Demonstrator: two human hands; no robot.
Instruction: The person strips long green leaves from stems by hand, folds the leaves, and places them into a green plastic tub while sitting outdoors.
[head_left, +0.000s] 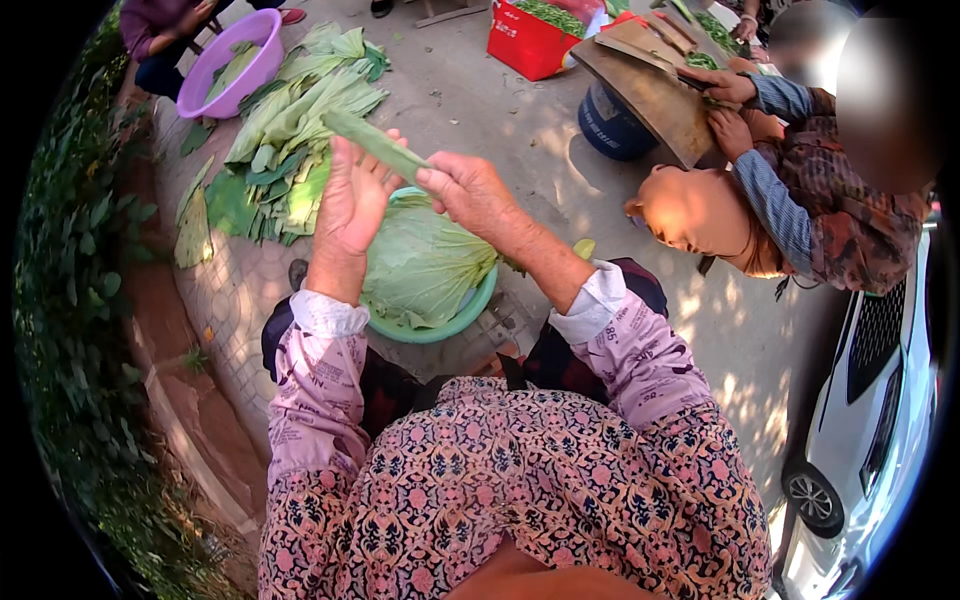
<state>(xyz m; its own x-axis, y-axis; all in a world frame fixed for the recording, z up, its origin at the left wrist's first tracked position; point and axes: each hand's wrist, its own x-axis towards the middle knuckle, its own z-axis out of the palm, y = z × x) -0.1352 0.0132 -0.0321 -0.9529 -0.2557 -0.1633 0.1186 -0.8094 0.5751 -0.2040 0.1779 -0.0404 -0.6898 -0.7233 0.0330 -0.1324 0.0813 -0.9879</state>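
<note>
Between the thumb and fingers of my right hand (466, 187) is the lower end of a long, rolled or folded green leaf (367, 140). My left hand (354, 196) is raised beside it, palm up with fingers apart. The leaf crosses in front of those fingers, and whether they touch it I cannot tell. Below both hands, a mint-green basin (433, 335) stands between my knees. Spread over it is a large pale green leaf (424, 262) with radiating veins, which hides most of what the basin holds.
Large leaves (300, 142) lie heaped on the paving. A person sits by a purple basin (229, 71). A red bag (525, 45) holds cut greens. At right, another person's hands work at a wooden board (637, 82) above a blue bucket (611, 124). A white car (862, 420) stands nearby.
</note>
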